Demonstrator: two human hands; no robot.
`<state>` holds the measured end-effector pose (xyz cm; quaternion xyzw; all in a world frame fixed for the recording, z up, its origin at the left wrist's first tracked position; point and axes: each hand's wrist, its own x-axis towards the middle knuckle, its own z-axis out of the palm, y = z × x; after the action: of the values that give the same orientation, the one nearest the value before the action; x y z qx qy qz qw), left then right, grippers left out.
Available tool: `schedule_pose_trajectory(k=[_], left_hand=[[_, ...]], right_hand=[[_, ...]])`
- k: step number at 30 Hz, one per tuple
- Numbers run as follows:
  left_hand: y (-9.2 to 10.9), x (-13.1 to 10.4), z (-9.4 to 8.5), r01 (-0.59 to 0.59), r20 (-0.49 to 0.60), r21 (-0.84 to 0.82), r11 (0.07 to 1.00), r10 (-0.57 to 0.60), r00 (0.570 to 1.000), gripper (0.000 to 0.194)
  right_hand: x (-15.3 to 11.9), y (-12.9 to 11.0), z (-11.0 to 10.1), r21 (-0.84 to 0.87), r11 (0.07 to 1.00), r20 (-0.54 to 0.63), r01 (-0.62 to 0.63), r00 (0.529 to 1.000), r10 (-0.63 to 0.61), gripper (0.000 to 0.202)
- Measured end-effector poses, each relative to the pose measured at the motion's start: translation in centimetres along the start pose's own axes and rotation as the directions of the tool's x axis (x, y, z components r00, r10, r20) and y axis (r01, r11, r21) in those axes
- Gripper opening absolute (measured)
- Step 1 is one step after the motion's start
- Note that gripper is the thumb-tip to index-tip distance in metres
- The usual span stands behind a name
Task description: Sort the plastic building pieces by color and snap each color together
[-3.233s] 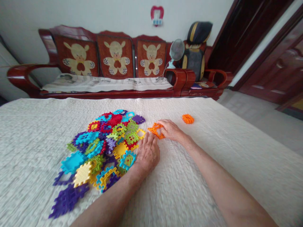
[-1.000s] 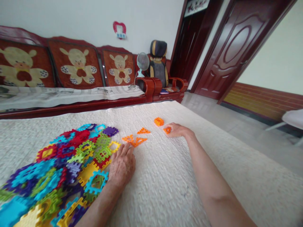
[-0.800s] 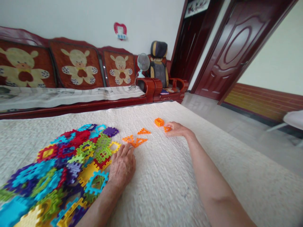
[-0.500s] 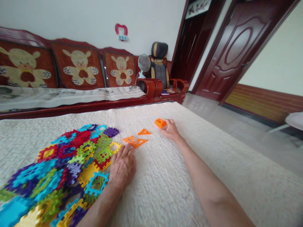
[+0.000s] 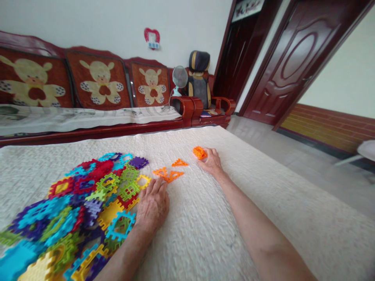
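My right hand is closed on the right side of an orange toothed plastic piece or small stack resting at the far part of the table; its thumb and fingers are bent against it. Closer in, my left hand lies palm down with fingers stretched forward, at the right edge of a colourful heap of interlocking plastic pieces. Its fingertips are beside two flat orange triangular pieces and a yellow frame piece. Another orange triangle lies apart between the hands.
A cream textured cloth covers the table. Past its far edge stand a wooden sofa with bear cushions, a small fan and an armchair. A white stool or chair shows at the right.
The view has shifted slightly. Both hands and the orange pieces stay nearly where they were, with my right hand still holding the orange stack.
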<state>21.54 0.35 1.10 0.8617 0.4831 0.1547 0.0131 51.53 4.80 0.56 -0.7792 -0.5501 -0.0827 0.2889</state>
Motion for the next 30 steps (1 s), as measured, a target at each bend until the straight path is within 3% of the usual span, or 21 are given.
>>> schedule_pose_trajectory(k=[3, 7, 10, 13, 19, 22, 27, 30], left_hand=[[0.0, 0.0, 0.1, 0.0, 0.001, -0.002, 1.0, 0.0, 1.0, 0.044], [-0.1, 0.0, 0.2, -0.01, -0.004, 0.002, 1.0, 0.01, 1.0, 0.043], [-0.1, 0.0, 0.2, -0.006, -0.007, 0.007, 1.0, 0.006, 1.0, 0.043], [-0.1, 0.0, 0.1, -0.003, -0.004, 0.008, 1.0, 0.003, 1.0, 0.043], [0.0, 0.0, 0.1, -0.002, -0.003, 0.013, 1.0, 0.002, 1.0, 0.041], [-0.1, 0.0, 0.3, 0.002, -0.002, 0.002, 1.0, -0.002, 1.0, 0.041], [-0.1, 0.1, 0.4, -0.001, -0.009, -0.009, 1.0, 0.0, 1.0, 0.041], [-0.1, 0.1, 0.4, -0.002, -0.005, -0.008, 1.0, 0.002, 1.0, 0.042]], right_hand=[[-0.1, -0.3, -0.3, 0.005, 1.0, -0.041, 0.013, 0.999, -0.013, 0.058], [-0.4, -1.9, -1.1, 0.141, 0.963, -0.141, 0.228, 0.968, -0.209, 0.04], [-0.8, -3.8, -0.9, 0.28, 0.876, -0.036, 0.393, 0.916, -0.399, 0.029], [-1.2, -5.5, 0.1, 0.343, 0.823, 0.089, 0.453, 0.856, -0.508, 0.027], [-0.9, -6.5, 2.4, 0.246, 0.895, 0.181, 0.371, 0.89, -0.419, 0.025], [-0.7, -6.4, 3.0, 0.285, 0.906, 0.193, 0.314, 0.906, -0.375, 0.031], [-0.4, -6.3, 3.0, 0.394, 0.899, 0.13, 0.193, 0.956, -0.262, 0.043], [-0.4, -6.4, 1.8, 0.339, 0.909, 0.048, 0.242, 0.961, -0.274, 0.047]])
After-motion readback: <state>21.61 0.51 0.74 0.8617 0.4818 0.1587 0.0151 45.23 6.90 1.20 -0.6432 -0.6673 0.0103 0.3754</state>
